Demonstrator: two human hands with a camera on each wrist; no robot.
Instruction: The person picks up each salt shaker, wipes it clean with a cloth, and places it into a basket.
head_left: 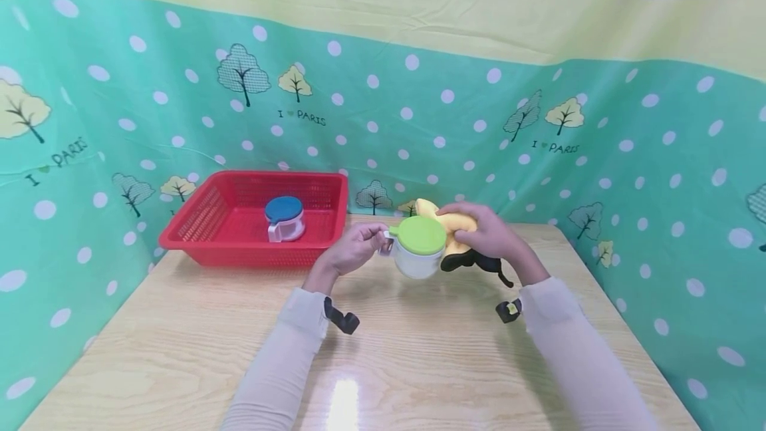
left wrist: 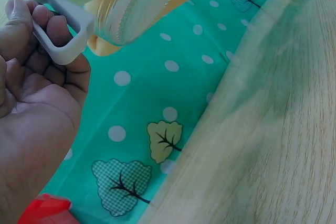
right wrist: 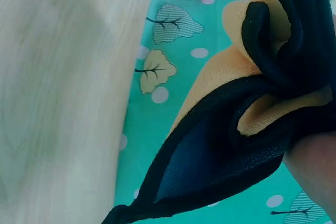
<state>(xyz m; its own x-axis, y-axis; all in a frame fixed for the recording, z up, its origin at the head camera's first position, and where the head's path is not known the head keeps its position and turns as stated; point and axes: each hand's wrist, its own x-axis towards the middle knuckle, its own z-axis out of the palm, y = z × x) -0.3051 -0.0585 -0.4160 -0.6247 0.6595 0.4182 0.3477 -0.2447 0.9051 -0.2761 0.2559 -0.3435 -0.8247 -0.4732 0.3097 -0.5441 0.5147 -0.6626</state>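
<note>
My left hand (head_left: 358, 246) grips the pale handle of a clear seasoning jar (head_left: 417, 265) with a green lid (head_left: 422, 235), held up over the table. In the left wrist view, fingers curl through the handle loop (left wrist: 64, 54), and the ribbed clear jar body shows beside it. My right hand (head_left: 483, 230) holds a bunched yellow cloth (head_left: 457, 223) with a dark underside and black edging against the jar's right side. Folds of the cloth (right wrist: 220, 145) fill much of the right wrist view, hiding most of that hand.
A red plastic basket (head_left: 251, 255) stands at the back left of the wooden table (head_left: 419, 364). Inside it sits another jar with a blue lid (head_left: 284, 208) and a white handle. Green dotted fabric (head_left: 407, 138) hangs behind the table and along its sides.
</note>
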